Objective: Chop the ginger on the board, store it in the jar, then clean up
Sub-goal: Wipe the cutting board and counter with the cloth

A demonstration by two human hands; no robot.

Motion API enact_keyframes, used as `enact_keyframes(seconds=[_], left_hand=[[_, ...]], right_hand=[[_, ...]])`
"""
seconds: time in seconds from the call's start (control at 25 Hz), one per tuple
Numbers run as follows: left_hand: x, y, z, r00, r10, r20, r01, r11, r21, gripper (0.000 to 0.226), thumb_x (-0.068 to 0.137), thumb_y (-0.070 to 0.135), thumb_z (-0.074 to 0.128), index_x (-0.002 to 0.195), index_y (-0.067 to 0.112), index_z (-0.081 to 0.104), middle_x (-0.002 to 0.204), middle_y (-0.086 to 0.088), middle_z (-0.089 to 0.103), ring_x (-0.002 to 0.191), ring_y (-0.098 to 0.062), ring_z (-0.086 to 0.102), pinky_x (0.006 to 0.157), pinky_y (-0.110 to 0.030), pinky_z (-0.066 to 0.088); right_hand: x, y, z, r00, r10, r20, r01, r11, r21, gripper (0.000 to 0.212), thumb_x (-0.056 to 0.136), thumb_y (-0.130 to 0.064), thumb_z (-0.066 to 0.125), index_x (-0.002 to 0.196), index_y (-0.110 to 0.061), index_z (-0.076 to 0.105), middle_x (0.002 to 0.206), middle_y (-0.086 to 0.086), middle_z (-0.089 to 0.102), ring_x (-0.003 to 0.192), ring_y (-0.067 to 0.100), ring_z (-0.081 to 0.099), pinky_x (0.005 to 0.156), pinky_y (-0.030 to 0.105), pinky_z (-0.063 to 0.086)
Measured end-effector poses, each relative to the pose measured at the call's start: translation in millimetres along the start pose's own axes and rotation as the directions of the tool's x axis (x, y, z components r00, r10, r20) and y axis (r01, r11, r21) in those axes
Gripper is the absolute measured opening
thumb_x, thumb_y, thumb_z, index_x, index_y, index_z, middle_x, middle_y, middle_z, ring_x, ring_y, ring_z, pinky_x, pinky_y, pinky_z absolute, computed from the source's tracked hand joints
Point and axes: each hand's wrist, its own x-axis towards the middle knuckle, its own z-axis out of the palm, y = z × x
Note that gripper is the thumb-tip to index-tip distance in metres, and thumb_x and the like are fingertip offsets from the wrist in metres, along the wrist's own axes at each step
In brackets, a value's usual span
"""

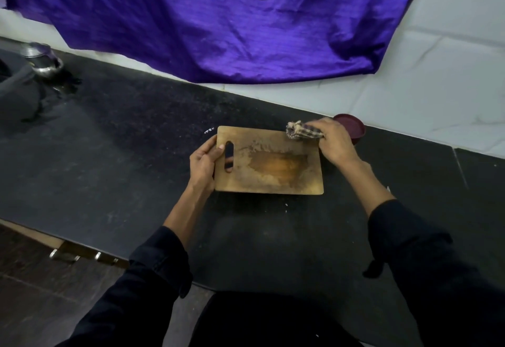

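A wooden cutting board (269, 165) lies on the black counter, its middle darker and damp-looking, with no ginger on it. My left hand (203, 162) grips the board's left end, fingers through the handle slot. My right hand (332, 141) holds a bunched checked cloth (302, 131) against the board's far right corner. Just behind that hand stands a jar with a dark red lid (352, 125), closed and partly hidden by my fingers.
The black stone counter (123, 141) runs left to a steel pot (45, 60) with a wet patch beside it. A purple cloth (205, 19) hangs over the white tiled wall. Small crumbs lie near the board's front edge. Drawer handles (82, 256) show below the counter.
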Motion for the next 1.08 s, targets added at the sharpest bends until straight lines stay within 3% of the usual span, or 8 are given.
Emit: enact_keyframes(seconds=[0.16,0.36,0.48,0.6,0.76,0.88,1.08], left_hand=[[-3.2,-4.0,2.8,0.999,-0.018,-0.037,0.016,0.998,-0.061,0.038,0.094,0.006,0.054,0.133,0.012,0.054,0.106,-0.012,0.071,0.066,-0.021,0.067,0.052,-0.032,0.056],[-3.6,-6.5,-9.4,0.99,-0.056,-0.131,0.047,0.996,-0.073,0.037,0.094,0.008,0.056,0.13,0.014,0.057,0.105,-0.013,0.071,0.067,-0.022,0.068,0.053,-0.035,0.057],[-2.1,-10.1,-14.4,0.987,-0.073,-0.146,0.064,0.996,-0.067,0.035,0.094,0.009,0.055,0.129,0.014,0.058,0.106,-0.012,0.071,0.069,-0.023,0.069,0.052,-0.033,0.055],[-2.5,-13.1,-16.9,0.981,-0.087,-0.173,0.072,0.993,-0.093,0.034,0.095,0.008,0.054,0.128,0.015,0.059,0.109,-0.011,0.071,0.067,-0.022,0.07,0.05,-0.031,0.055],[0.3,-13.8,-16.9,0.979,-0.102,-0.177,0.083,0.99,-0.11,0.035,0.095,0.007,0.053,0.129,0.015,0.057,0.112,-0.011,0.069,0.069,-0.022,0.07,0.051,-0.031,0.055],[2.7,-16.1,-13.5,0.974,-0.098,-0.204,0.075,0.99,-0.119,0.034,0.096,0.007,0.051,0.128,0.015,0.058,0.109,-0.01,0.071,0.071,-0.023,0.07,0.052,-0.033,0.056],[10.1,-21.4,-11.2,0.965,-0.092,-0.245,0.065,0.991,-0.118,0.032,0.096,0.007,0.052,0.126,0.014,0.059,0.101,-0.007,0.073,0.08,-0.028,0.071,0.061,-0.041,0.057]], right_hand=[[-45.3,7.8,26.4,0.993,-0.04,0.109,0.047,0.997,-0.064,0.065,0.077,0.018,0.048,0.129,-0.016,0.066,0.122,0.011,0.063,0.112,0.035,0.056,0.092,0.043,0.047],[-97.8,-3.2,40.7,0.957,-0.089,0.277,0.07,0.995,0.077,0.063,0.078,0.02,0.045,0.125,-0.016,0.068,0.114,0.003,0.064,0.111,0.023,0.056,0.09,0.036,0.045],[-83.9,2.7,15.4,0.995,-0.029,0.098,0.008,0.977,0.211,0.056,0.078,0.022,0.048,0.118,-0.01,0.071,0.107,0.006,0.065,0.104,0.025,0.06,0.085,0.035,0.045],[-54.0,17.1,-2.6,0.996,0.065,-0.058,-0.052,0.98,0.191,0.056,0.078,0.023,0.047,0.12,-0.007,0.069,0.115,0.013,0.067,0.107,0.028,0.059,0.086,0.032,0.042],[-31.8,14.6,8.8,0.997,-0.007,0.071,-0.004,0.989,0.146,0.061,0.08,0.021,0.043,0.123,-0.012,0.069,0.119,0.011,0.067,0.109,0.029,0.06,0.09,0.039,0.047],[-43.2,14.6,23.4,0.979,-0.023,0.201,0.006,0.996,0.084,0.059,0.082,0.018,0.044,0.126,-0.014,0.068,0.119,0.01,0.066,0.106,0.026,0.061,0.084,0.036,0.046],[-63.0,24.9,31.5,0.981,-0.008,0.193,-0.025,0.986,0.166,0.057,0.082,0.019,0.045,0.12,-0.015,0.071,0.111,0.008,0.068,0.104,0.026,0.062,0.09,0.041,0.048]])
